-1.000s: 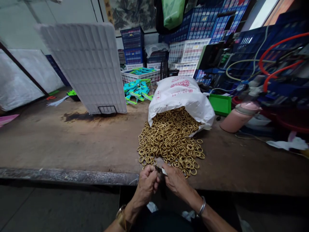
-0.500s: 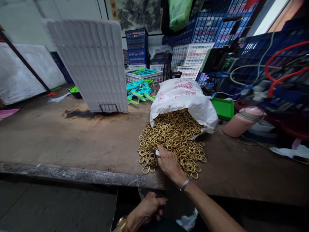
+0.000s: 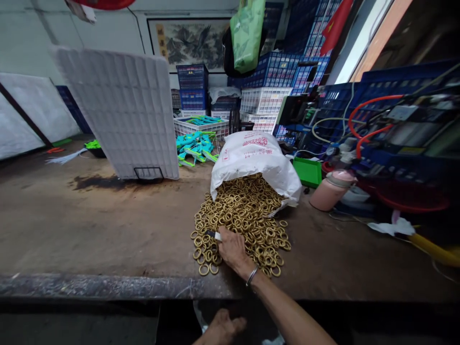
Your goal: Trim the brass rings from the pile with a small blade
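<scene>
Over the front of a pile of brass-coloured rings (image 3: 247,211) is my right hand (image 3: 233,247). It is closed on a small knife-like tool (image 3: 214,235) with a white band and a dark end pointing left. Whether its fingers also touch a ring, I cannot tell. The rings spill from the mouth of a white sack (image 3: 257,155) with red print, lying on its side on the brown table (image 3: 108,230). Below the table's front edge, at the bottom of the view, my left hand (image 3: 223,327) is closed with fingers curled; anything in it is too small to make out.
A tall white quilted panel (image 3: 122,115) stands on the table at left. Turquoise and green plastic parts (image 3: 196,146) lie behind the sack. To the right are a green tray (image 3: 307,171), a pink bottle (image 3: 332,189) and red hoses (image 3: 370,103). Blue crates (image 3: 194,86) are stacked behind.
The whole view has shifted, so things on the table sit lower and further left. My right hand stays at the front of the rings with the tool. My left hand is lower in view.
</scene>
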Motion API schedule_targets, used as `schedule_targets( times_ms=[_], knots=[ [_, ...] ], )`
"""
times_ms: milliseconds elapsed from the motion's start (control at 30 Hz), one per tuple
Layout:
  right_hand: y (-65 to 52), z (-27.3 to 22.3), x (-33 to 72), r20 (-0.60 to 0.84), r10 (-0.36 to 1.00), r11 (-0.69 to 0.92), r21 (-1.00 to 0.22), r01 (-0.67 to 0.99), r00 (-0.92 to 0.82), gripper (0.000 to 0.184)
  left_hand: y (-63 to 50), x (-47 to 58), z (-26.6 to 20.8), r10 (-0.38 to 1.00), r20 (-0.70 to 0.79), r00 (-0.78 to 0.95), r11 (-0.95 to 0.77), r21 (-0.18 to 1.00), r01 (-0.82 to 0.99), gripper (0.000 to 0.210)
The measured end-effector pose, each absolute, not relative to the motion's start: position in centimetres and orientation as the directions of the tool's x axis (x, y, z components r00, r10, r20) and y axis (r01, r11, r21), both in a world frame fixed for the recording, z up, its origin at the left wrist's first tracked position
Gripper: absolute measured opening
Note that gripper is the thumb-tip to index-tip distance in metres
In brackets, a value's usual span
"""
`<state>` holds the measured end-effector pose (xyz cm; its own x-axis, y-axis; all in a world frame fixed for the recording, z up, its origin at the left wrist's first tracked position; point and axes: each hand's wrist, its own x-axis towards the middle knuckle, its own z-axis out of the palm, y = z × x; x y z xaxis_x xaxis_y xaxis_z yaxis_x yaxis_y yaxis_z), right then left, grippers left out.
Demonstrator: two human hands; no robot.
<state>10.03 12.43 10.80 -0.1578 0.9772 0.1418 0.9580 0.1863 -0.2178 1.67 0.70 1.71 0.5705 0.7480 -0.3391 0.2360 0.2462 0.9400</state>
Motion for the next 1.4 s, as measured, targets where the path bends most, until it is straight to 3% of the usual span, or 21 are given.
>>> schedule_targets(
  times_ms=[167, 333, 400, 633, 833, 1033, 1133, 1400],
  knots=[
    [11.2, 10.3, 11.9, 0.253, 0.941, 0.305, -0.355, 0.884, -0.224, 0.022, 0.1, 0.9, 6.6, 0.795, -0.352, 0.494, 0.407, 0.913, -0.005, 0.027],
    [8.2, 8.6, 14.6, 0.301, 0.918, 0.388, -0.561, 0.731, -0.257, 0.020, 2.1, 0.1, 9.2, 0.952, -0.303, 0.042, 0.304, 0.953, -0.013, 0.040],
    [6.9, 8.1, 15.3, 0.272, 0.929, 0.368, -0.618, 0.694, -0.250, 0.016, 2.8, 0.2, 9.3, 0.959, -0.283, -0.007, 0.283, 0.959, -0.014, 0.043],
    [4.0, 8.4, 15.6, 0.221, 0.944, 0.321, -0.790, 0.523, -0.245, 0.013, 2.7, 1.6, 9.4, 0.978, -0.177, 0.109, 0.183, 0.982, -0.046, 0.022],
    [3.6, 8.1, 15.5, -0.064, 0.992, -0.034, -0.964, 0.264, -0.107, 0.030, 1.9, 2.4, 10.3, 0.993, -0.112, 0.041, 0.113, 0.993, -0.025, 0.017],
    [2.6, 7.9, 14.9, -0.336, 0.922, -0.337, -0.941, 0.027, -0.190, 0.040, 1.5, 2.7, 9.9, 0.994, -0.087, 0.064, 0.087, 0.996, 0.006, 0.021],
    [2.5, 8.1, 14.8, -0.319, 0.930, -0.321, -0.947, 0.020, -0.181, 0.035, 1.3, 2.4, 9.9, 0.984, -0.152, 0.091, 0.155, 0.987, -0.027, 0.022],
    [3.4, 9.0, 14.9, -0.098, 0.989, -0.062, -0.957, 0.284, -0.115, 0.023, 1.4, 1.4, 10.5, 0.918, -0.324, 0.227, 0.358, 0.925, -0.128, 0.031]
  ],
)
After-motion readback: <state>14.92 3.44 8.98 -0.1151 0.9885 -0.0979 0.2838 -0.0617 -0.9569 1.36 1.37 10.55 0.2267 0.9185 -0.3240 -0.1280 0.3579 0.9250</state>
